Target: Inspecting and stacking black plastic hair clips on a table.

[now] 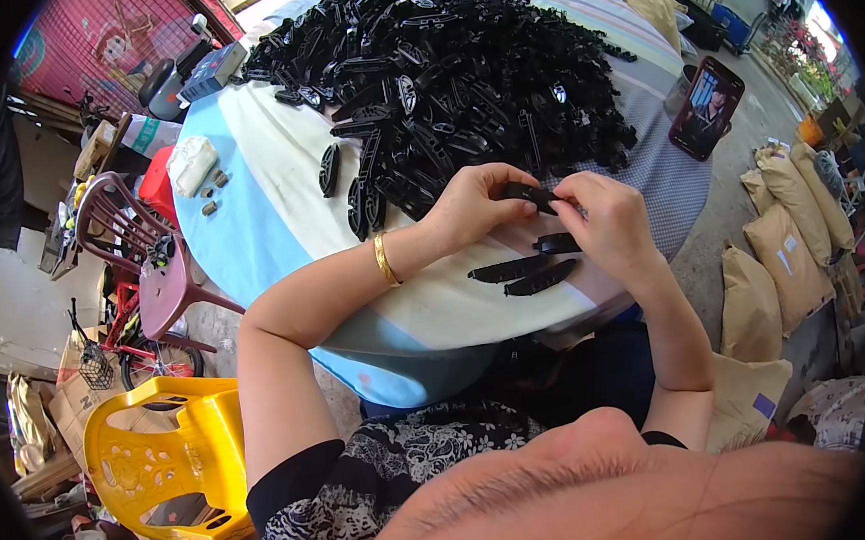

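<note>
In the head view, both hands are meeting just above the centre of the picture, over a round desk (275, 171) that is wearing a pale cream and light blue cloth. The left hand (470, 207) is closing its fingers around one end of a slim black plastic strip (531, 195), and the right hand (610, 222) is pinching the other end, so the strip is hanging between them just above the cloth. At about five o'clock from the left hand, three more flat black plastic pieces (528, 268) are lying on the cloth, just beside the right hand. A large heap of black plastic parts (439, 69) is spreading across the desk at twelve o'clock, near the hands. A gold bangle (385, 259) is sitting on the left wrist. A smartphone with a red case (706, 107) is leaning at two o'clock. A yellow plastic chair (170, 459) is standing at seven o'clock, and tan sacks (773, 266) are resting at three o'clock.
</note>
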